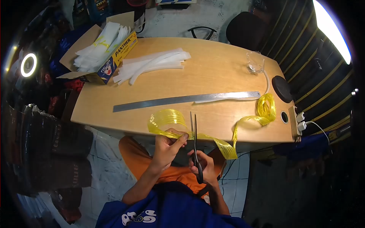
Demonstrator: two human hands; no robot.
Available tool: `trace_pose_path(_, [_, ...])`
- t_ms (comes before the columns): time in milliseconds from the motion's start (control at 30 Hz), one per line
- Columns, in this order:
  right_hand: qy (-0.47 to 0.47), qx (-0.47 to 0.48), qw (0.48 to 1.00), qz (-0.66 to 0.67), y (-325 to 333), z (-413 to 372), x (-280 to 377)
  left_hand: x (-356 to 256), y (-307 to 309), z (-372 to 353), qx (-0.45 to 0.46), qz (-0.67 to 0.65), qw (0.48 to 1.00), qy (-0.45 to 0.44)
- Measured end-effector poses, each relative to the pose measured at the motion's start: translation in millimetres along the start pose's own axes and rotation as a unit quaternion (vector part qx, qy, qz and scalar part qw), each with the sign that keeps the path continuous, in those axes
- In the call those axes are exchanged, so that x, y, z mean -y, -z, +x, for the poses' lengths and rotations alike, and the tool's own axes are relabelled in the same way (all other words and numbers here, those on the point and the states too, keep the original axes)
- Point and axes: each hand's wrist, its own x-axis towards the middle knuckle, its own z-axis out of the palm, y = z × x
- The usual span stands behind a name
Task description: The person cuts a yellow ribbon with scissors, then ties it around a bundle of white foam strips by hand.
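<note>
My left hand (170, 147) pinches a yellow plastic ribbon (167, 118) at the table's front edge, with a wide loop of it lying above my fingers. My right hand (203, 164) is wrapped round the dark handles of a pair of scissors (195, 142). The two blades point away from me, slightly apart, and the ribbon crosses them close to my left fingertips. From there the ribbon runs right, dips below the table edge, and rises to a bundled yellow coil (266, 109). Beyond my hands lies a long steel ruler (186, 100).
White foam-like strips (154, 64) lie piled on the wooden table (216, 72). A cardboard box (118, 57) at the left holds more strips. At the right are a clear plastic piece (255, 65), a black round pad (281, 89) and a power strip (296, 121) with plugs.
</note>
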Motion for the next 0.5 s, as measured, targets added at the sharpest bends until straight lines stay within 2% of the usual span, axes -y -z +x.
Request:
trace_pose_path(167, [0.007, -0.008, 1.0, 0.024, 2, 9, 6, 1, -1, 13, 0.007, 0.009, 1.0, 0.026])
trace_pose_path(333, [0.028, -0.032, 0.999, 0.025, 18, 19, 16, -4, -14, 42, 0.094, 0.025, 0.995, 0.009])
trace_pose_path(400, [0.016, -0.057, 0.998, 0.005, 27, 21, 19, -7, -23, 56, 0.111, 0.03, 0.993, -0.002])
trace_pose_path(500, [0.048, -0.077, 0.996, -0.023, 40, 30, 31, -12, -42, 77, 0.139, 0.043, 0.989, -0.017])
